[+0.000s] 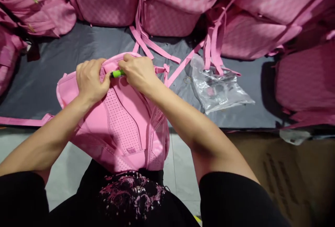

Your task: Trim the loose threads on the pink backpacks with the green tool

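Observation:
A pink backpack (123, 122) lies back-side up, half on the dark grey table (47, 80) and half against my lap. My left hand (90, 80) is closed, pinching the fabric at the top of the backpack. My right hand (138, 72) is closed around a small green tool (117, 74), perhaps a lighter, whose tip points at my left fingers on the bag's top edge. Pink straps (146, 45) trail away from the bag's top across the table.
Several more pink backpacks (107, 0) are piled along the far edge and both sides of the table. A clear plastic bag (217, 87) with small parts lies right of the backpack. A brown cardboard sheet (288, 171) lies on the floor at the right.

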The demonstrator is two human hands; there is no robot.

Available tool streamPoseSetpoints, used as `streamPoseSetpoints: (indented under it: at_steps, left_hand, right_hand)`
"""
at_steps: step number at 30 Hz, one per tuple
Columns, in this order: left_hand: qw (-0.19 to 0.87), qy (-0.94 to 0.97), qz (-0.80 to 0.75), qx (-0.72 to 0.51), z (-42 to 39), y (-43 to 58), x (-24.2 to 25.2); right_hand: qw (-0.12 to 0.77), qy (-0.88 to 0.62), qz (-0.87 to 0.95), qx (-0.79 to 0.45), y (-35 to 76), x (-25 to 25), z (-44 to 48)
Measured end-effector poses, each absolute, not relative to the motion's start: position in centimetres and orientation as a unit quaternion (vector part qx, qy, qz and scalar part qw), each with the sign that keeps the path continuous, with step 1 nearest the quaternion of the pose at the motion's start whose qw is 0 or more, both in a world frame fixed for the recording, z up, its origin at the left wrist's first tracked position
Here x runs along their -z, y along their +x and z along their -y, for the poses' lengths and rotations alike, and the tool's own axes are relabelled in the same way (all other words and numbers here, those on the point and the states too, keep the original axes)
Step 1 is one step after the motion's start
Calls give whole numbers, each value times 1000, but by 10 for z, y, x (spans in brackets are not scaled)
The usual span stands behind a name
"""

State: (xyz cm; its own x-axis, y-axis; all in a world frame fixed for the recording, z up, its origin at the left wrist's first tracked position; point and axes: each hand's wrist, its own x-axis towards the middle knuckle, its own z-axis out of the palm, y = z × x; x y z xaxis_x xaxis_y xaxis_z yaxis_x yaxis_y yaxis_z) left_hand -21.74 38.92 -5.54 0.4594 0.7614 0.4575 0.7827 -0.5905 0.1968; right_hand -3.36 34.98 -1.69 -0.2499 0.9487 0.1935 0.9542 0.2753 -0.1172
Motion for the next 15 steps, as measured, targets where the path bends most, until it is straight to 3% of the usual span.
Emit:
streamPoseSetpoints:
  at_steps: [4, 7, 9, 12, 15]
  left_hand:
    - [26, -857, 432, 280, -386, -212, 55]
    - [51, -881, 362, 300, -363, -197, 49]
    - [48, -927, 262, 264, -345, -181, 46]
    - [33, -974, 145, 173, -331, -159, 46]
    - [33, -982, 121, 141, -327, -151, 52]
  right_hand:
    - [188, -594, 782, 3, -19, 3, -346]
    - [401, -596, 695, -18, 1, -3, -308]
    - [544, -604, 569, -124, 14, 2, -275]
    - [567, -602, 470, -309, 26, 26, -231]
    - [549, -619, 441, -348, 30, 57, -198]
